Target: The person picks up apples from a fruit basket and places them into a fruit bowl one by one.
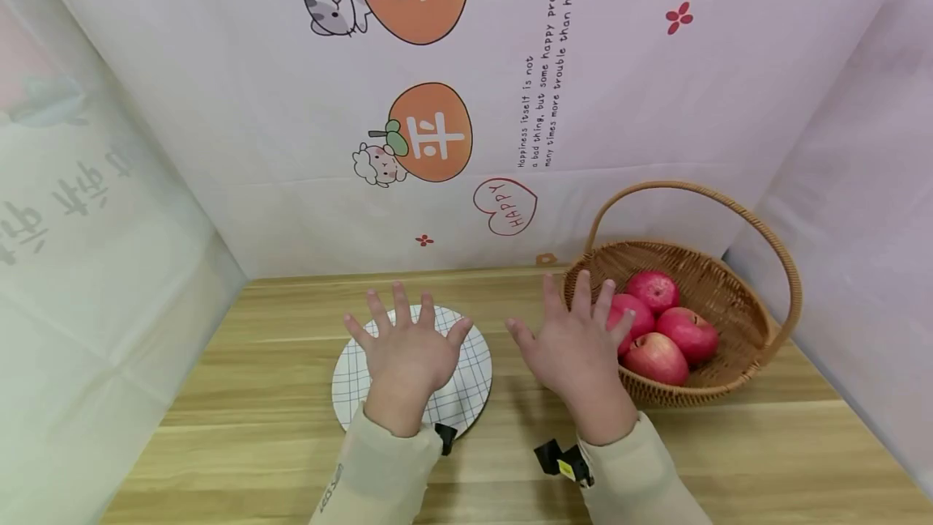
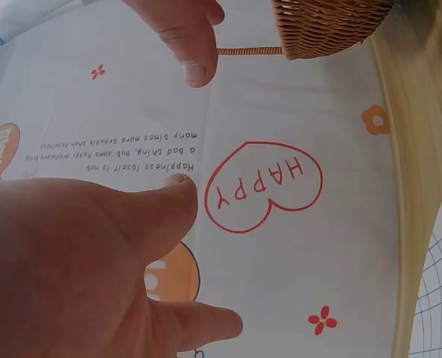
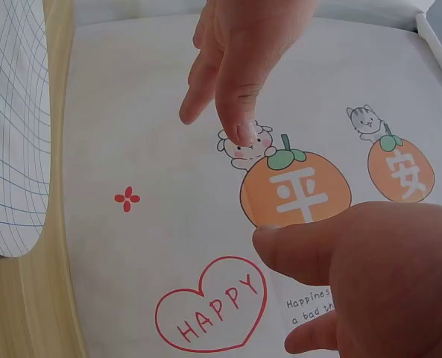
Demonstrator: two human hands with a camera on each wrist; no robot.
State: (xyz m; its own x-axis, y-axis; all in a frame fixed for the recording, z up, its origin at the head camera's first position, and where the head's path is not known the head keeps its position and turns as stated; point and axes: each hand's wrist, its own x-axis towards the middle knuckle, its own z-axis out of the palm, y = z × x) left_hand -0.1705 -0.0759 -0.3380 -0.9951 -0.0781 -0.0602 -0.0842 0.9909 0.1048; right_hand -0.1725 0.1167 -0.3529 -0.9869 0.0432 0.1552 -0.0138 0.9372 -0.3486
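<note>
My left hand (image 1: 411, 351) is held with fingers spread, over the round white mat (image 1: 470, 379) with a blue grid pattern in the head view. To its right, my right hand (image 1: 576, 347) also has its fingers spread and holds nothing. Its fingertips overlap the left side of a brown wicker basket (image 1: 736, 330) in that view. Inside the basket lie several red apples (image 1: 687, 335), one partly hidden behind the right fingers. Both palms face away from the head camera. In the left wrist view the left hand (image 2: 79, 261) shows its thumb extended with nothing in it.
The wooden table (image 1: 240, 395) has white printed cloth (image 1: 619, 87) standing behind it and at both sides. The basket's tall arched handle (image 1: 790, 282) rises at the right. Dark wrist camera mounts (image 1: 564, 462) sit on the cream sleeves (image 1: 634, 476).
</note>
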